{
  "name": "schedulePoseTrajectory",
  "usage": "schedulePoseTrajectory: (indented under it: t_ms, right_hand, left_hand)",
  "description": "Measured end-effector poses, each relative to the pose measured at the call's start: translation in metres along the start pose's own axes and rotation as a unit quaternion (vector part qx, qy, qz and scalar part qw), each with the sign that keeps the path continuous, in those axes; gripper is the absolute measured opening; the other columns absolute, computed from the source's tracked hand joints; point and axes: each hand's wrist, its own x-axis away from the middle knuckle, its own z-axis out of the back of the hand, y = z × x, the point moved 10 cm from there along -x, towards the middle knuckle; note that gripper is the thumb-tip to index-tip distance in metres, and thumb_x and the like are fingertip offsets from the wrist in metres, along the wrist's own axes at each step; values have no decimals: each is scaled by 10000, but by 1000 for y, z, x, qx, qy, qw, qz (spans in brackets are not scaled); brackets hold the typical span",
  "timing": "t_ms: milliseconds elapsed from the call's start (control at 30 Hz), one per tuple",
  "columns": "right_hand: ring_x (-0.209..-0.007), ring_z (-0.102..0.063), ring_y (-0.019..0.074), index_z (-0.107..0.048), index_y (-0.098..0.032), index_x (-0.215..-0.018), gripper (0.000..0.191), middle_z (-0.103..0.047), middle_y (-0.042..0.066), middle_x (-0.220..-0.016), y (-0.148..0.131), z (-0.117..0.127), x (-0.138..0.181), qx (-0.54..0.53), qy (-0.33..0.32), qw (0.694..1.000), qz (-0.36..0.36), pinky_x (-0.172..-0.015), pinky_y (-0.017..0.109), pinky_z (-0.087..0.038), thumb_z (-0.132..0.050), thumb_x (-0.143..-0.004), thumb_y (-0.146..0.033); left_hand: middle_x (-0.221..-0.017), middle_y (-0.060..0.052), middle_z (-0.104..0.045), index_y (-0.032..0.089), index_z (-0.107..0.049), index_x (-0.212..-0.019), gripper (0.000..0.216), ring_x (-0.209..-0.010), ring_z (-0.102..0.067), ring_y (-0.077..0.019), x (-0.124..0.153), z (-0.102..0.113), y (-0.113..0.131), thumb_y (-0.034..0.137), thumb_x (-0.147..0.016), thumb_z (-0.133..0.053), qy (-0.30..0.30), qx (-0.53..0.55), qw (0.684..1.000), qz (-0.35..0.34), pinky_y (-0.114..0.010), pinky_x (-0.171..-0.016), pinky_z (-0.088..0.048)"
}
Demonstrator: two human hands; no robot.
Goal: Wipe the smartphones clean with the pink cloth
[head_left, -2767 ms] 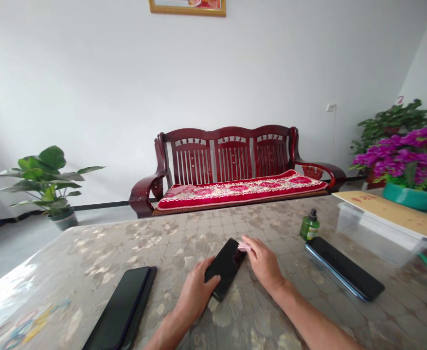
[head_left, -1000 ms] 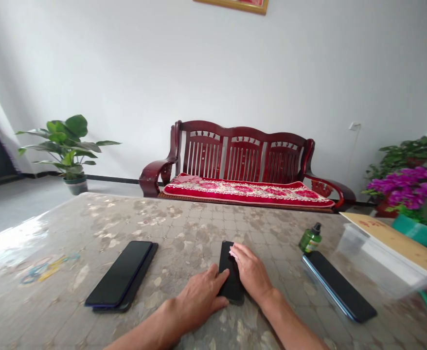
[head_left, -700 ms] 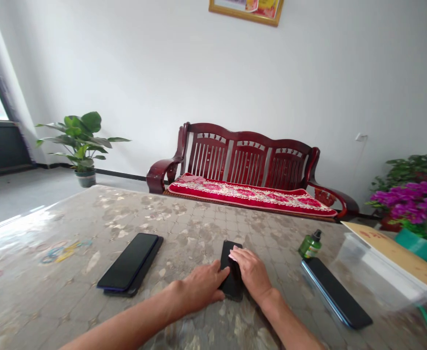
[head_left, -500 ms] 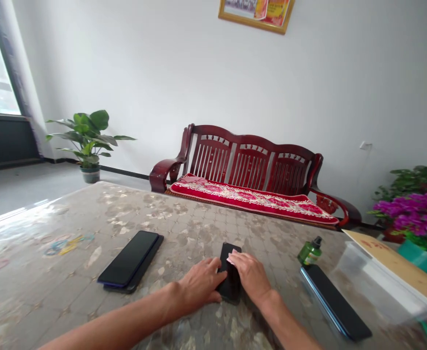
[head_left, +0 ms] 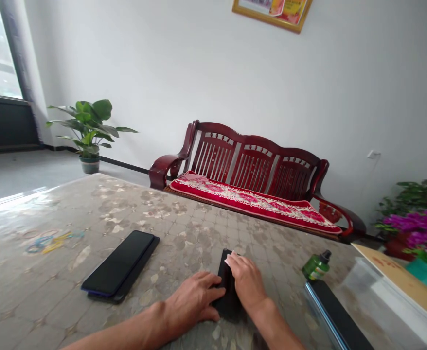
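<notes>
On table (head_left: 184, 233), hands (head_left: 193, 299) on blk phone (head_left: 228, 305), grn btl (head_left: 310, 264) (label (head_left: 316, 274) unreadable)

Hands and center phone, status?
Left hand on left side of center phone. Right hand holds pink piece at its upper end. Phone flat; other phones out of the way.

Black phone (head_left: 230, 288), pink cloth (head_left: 228, 261), green bottle (head_left: 314, 268), red-and-white floral seat cover (head_left: 250, 197)

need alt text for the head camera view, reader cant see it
A person's left hand rests on a dark phone on a patterned table, while the right hand holds something pale pink over it. Two stacked phone-like slabs lie to the left; another phone and a green bottle to the right, with a red wooden bench beyond.
</notes>
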Motion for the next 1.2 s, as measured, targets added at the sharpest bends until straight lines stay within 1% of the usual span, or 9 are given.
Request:
schedulePoseTrajectory:
  t_ms: [100,200,433,600,700,767,1033,1100,1200]
  right_hand:
    - [-1108,-642,222,-676,-192,-1170,438,-681,110,-1207,6,-7,-16,-13,-11,1000,-12,-983,383,-491,-476,-846,25]
    - [-1151,-617,228,-665,-189,-1189,469,-665,110,-1236,1,-5,-12,-15,8,1000,0,-1004,392,-476,-463,-829,33]
    - [-1122,-625,224,-659,-195,-1189,450,-671,84,-1231,-22,9,24,-7,-2,998,60,-962,351,-492,-449,-852,16]
    - [-1129,-626,225,-691,-193,-1136,429,-677,83,-1223,-9,2,-3,-8,-19,1000,24,-969,349,-490,-458,-845,20]
    - [-1121,-634,230,-693,-179,-1130,416,-687,102,-1198,0,-7,-25,-15,-24,1000,-9,-987,370,-480,-473,-836,15]
    - [-1123,-633,234,-689,-172,-1136,412,-684,112,-1202,0,-10,-30,-17,-25,999,-16,-986,376,-481,-488,-828,13]
    - [-1134,-628,235,-667,-200,-1173,422,-661,91,-1251,-21,6,19,-17,-5,998,60,-962,354,-503,-493,-846,3]
    - [-1139,-628,222,-669,-207,-1172,431,-669,76,-1241,-18,10,21,-24,4,998,64,-964,340,-508,-473,-855,7]
    - [-1123,-640,208,-685,-211,-1152,445,-688,67,-1207,-5,8,8,-8,8,999,41,-953,328,-520,-442,-857,19]
  left_hand:
    - [-1304,-62,-586,282,-623,-1236,341,-1147,-562,-264,4,5,0,373,-908,-651,-8,23,1000,-10,-345,-1010,-422]
    - [-1335,-49,-563,312,-602,-1264,359,-1174,-548,-266,7,6,-2,287,-908,-634,-13,40,999,-10,-364,-1028,-415]
    - [-1282,-43,-604,307,-642,-1217,322,-1118,-580,-264,3,2,0,359,-900,-669,-1,43,999,-32,-354,-995,-434]
    - [-1266,-55,-621,282,-654,-1207,335,-1088,-597,-271,1,4,3,382,-888,-681,-6,29,999,-29,-348,-960,-450]
    - [-1267,-53,-620,301,-650,-1220,332,-1081,-600,-273,2,5,3,397,-903,-660,-3,38,999,-24,-354,-953,-459]
    - [-1261,-51,-621,316,-646,-1226,338,-1079,-601,-273,3,4,2,414,-902,-657,-1,43,999,-21,-357,-955,-460]
    - [-1239,-32,-626,301,-647,-1201,335,-1078,-593,-247,2,0,0,403,-884,-685,4,39,999,-31,-324,-964,-439]
    - [-1242,-31,-628,299,-643,-1204,349,-1068,-597,-251,2,1,0,399,-874,-699,3,35,999,-31,-326,-953,-443]
    - [-1245,-34,-631,304,-639,-1213,356,-1055,-603,-257,2,0,-1,404,-876,-696,-2,34,999,-28,-330,-937,-453]
